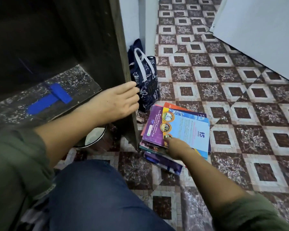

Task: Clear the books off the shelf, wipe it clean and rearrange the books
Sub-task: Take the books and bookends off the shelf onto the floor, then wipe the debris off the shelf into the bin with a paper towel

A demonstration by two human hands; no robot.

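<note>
Head view: left hand (117, 100) lies released at shelf (122, 47) edge. Right hand (175, 147) meets book stack (157, 124) on open floor (250, 165); grip indeterminate.

Your shelf board (70, 77) is dark wood, matt and rough, flecked with pale specks; the two blue tape strips (45, 104) on it look smooth. The books (187, 127) have glossy printed paper covers, the bag (147, 84) is patterned cloth, the round pot (95, 137) shows a shiny metal rim. Your trouser leg (93, 197) reads as matt denim.

Purple and blue books (157, 124); maroon-cream checkered floor (240, 97); perhaps navy bag (147, 84).
</note>
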